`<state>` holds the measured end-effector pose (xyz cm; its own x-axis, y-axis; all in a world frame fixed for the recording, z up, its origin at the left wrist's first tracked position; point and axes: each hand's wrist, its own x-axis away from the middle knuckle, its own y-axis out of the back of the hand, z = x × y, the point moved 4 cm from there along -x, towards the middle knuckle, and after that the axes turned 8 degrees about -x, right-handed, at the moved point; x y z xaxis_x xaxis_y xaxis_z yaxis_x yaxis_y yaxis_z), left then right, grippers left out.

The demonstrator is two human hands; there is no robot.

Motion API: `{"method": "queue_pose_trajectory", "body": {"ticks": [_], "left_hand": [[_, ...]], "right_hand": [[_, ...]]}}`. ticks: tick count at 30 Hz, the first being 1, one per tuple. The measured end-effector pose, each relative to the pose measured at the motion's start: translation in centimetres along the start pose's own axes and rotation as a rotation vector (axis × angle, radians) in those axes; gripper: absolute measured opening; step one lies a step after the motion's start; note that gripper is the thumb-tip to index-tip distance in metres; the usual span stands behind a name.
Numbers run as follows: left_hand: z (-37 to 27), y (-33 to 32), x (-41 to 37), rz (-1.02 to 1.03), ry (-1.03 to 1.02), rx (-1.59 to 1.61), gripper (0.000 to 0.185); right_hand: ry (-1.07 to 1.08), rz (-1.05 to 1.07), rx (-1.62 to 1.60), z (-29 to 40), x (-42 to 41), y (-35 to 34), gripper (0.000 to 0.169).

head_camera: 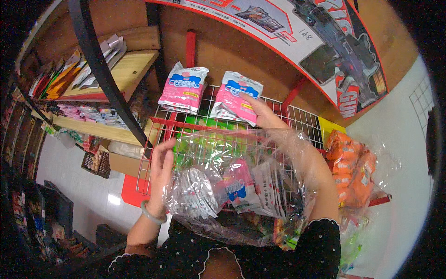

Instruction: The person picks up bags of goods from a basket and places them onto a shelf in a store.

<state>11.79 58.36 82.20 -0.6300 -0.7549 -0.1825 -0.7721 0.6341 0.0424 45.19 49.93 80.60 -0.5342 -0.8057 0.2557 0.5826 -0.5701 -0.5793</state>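
My right hand grips a pink, white and blue snack packet by its right side, with the thumb across the front. The packet is upright against the white wire grid of the rack. A similar packet stands to its left, apart from it. My left hand is at the left edge of a clear plastic bag, its fingers partly hidden behind the film. Inside the bag are several more packets, some seen edge-on. My right forearm passes behind or through the bag's film; which one I cannot tell.
Green packages lie in the rack behind the bag. Orange packs in plastic hang at the right. A large printed toy-gun box spans the top. At left are a black post, wooden shelves and a brown basket.
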Motion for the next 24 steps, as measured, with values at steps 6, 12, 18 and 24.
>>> {"method": "queue_pose_trajectory", "body": {"ticks": [6,12,18,24], "left_hand": [[3.7,2.0,4.9,-0.003,0.136,0.048,0.022],[3.0,0.7,5.7,-0.032,0.068,-0.02,0.021],[3.7,1.7,6.1,-0.003,0.15,-0.011,0.026],[7.6,1.6,6.9,0.069,0.199,0.206,0.044]], "right_hand": [[-0.017,0.07,-0.048,-3.8,-6.1,0.2,0.036],[0.077,-0.132,0.33,-5.0,-12.9,6.8,0.055],[0.072,-0.236,0.499,-1.3,-9.4,4.0,0.054],[0.445,0.129,0.515,12.6,8.2,-5.8,0.035]]}}
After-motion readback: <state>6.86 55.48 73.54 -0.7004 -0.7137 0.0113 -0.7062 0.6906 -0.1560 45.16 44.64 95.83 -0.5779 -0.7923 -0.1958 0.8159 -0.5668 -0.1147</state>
